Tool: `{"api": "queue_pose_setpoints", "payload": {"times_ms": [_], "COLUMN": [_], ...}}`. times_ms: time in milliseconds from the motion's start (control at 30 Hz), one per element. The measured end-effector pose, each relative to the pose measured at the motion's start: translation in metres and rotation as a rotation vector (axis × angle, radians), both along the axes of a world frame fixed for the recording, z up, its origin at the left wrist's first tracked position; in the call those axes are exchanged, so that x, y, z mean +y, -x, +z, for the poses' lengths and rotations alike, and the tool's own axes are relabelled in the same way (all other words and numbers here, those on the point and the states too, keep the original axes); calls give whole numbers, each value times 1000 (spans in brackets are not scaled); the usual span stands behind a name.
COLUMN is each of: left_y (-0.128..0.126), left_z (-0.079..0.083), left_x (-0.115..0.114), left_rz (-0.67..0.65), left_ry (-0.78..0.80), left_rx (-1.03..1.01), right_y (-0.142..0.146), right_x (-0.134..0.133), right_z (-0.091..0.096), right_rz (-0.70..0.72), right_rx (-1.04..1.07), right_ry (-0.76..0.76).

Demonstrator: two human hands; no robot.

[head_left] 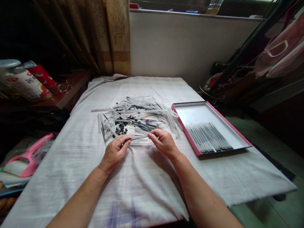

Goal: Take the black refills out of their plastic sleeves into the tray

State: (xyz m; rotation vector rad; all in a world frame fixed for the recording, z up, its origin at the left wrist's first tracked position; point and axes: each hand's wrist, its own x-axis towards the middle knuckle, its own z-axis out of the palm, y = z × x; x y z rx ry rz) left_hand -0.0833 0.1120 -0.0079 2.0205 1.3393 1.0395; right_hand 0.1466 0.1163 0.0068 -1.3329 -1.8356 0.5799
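Note:
Between my two hands lies a slender pen (139,137), held level over the near edge of a heap of pen parts. The fingers of my left hand (117,148) pinch its left end, and my right hand (163,142) pinches the right end. Clear barrels (144,103), dark refills (144,126) and small black caps (121,128) make up the heap. On the right, a pink-edged box lid (190,110) holds a row of assembled-looking pens (209,137) side by side. My fingertips hide both ends of the held pen.
A white cloth (142,186) covers the table. To the left, a wooden stand (68,95) bears a large jar (23,84), a red can (41,74) and glasses (65,85). A pink-handled object (32,155) sits lower left. A curtain (116,38) hangs behind.

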Motion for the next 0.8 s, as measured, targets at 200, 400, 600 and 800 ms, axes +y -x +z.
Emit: {"api": "queue_pose_setpoints", "payload": {"times_ms": [200, 400, 600, 800], "left_y": [-1, -1, 0, -1], "left_z": [1, 2, 2, 1], "left_x": [-1, 0, 0, -1], "left_rz": [-21, 2, 3, -13], "left_ry": [-33, -10, -16, -28], "left_rx": [3, 10, 14, 30], "right_y": [0, -7, -9, -4], "right_x": [1, -1, -3, -3], "right_z": [-5, -2, 0, 2], "right_rz": [3, 65, 128, 72], "right_rx": [-38, 117, 200, 21], "right_ry": [117, 174, 182, 124]}}
